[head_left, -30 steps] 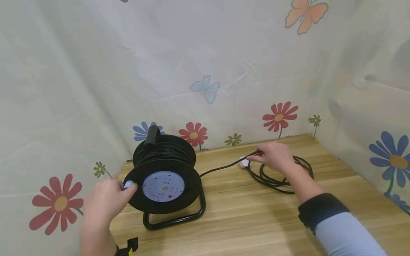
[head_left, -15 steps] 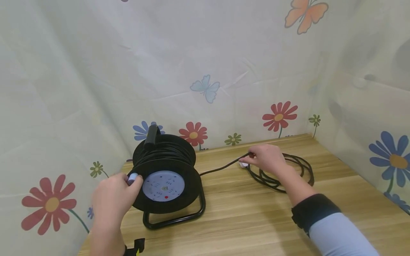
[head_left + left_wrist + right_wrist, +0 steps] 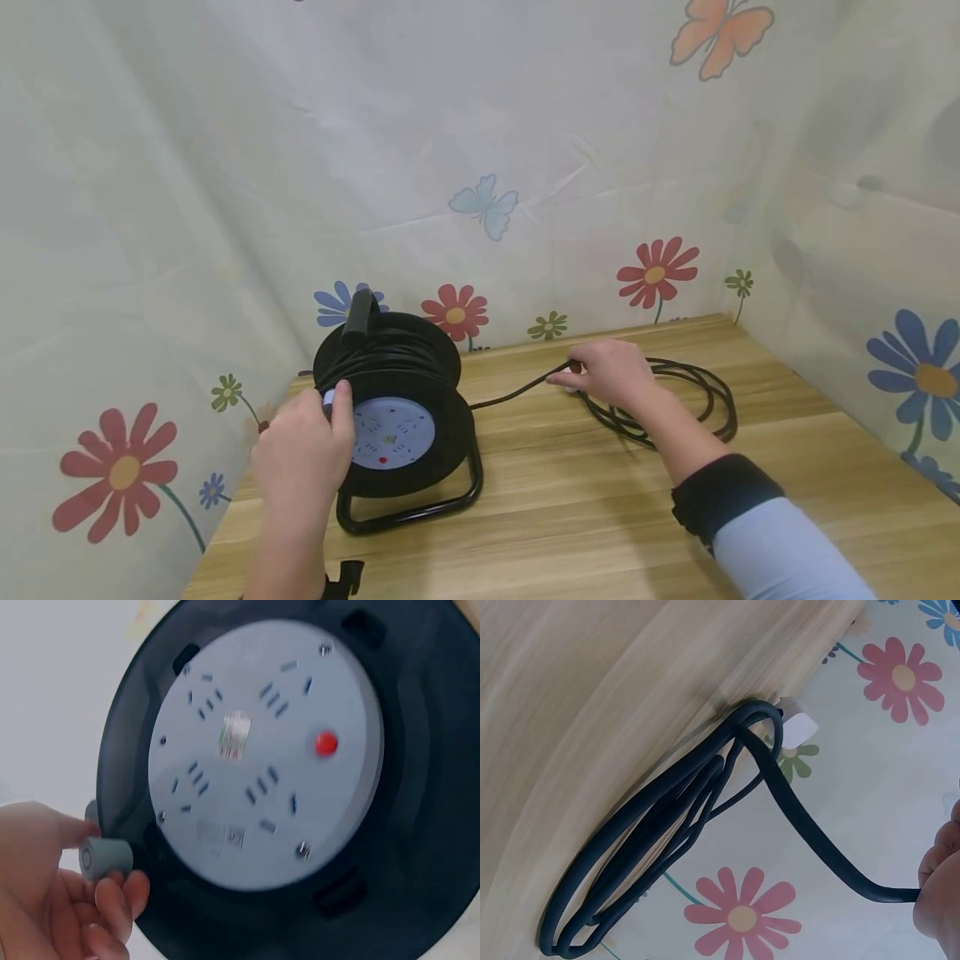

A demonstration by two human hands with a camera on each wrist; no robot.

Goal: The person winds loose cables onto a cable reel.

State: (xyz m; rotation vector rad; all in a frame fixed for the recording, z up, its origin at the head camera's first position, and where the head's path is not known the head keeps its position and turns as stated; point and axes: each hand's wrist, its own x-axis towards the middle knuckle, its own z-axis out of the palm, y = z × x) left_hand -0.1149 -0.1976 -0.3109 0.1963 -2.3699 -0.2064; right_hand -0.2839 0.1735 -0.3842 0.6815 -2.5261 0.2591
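A black cable reel (image 3: 442,446) stands on its tubular frame left of centre in the head view, black cord wound round its drum. Its round grey socket panel (image 3: 255,772) carries a red button (image 3: 325,744). My left hand (image 3: 303,437) holds the small grey knob (image 3: 109,857) at the left edge of the reel's front disc, thumb on one side and fingertips on the other. To the right, my right hand (image 3: 611,371) pinches the black cord (image 3: 517,394) that runs from the drum. Beyond that hand the cord lies in loose loops (image 3: 727,408).
A white plug (image 3: 797,727) lies beside the loops, partly behind my right hand in the head view. The reel's carrying handle (image 3: 361,317) sticks up at the back. Flower-printed cloth walls (image 3: 480,125) enclose the wooden table (image 3: 570,500).
My left hand has moved right and up with the knob, and the reel's face has turned clockwise. My right hand, still holding the cord, has shifted left closer to the reel.
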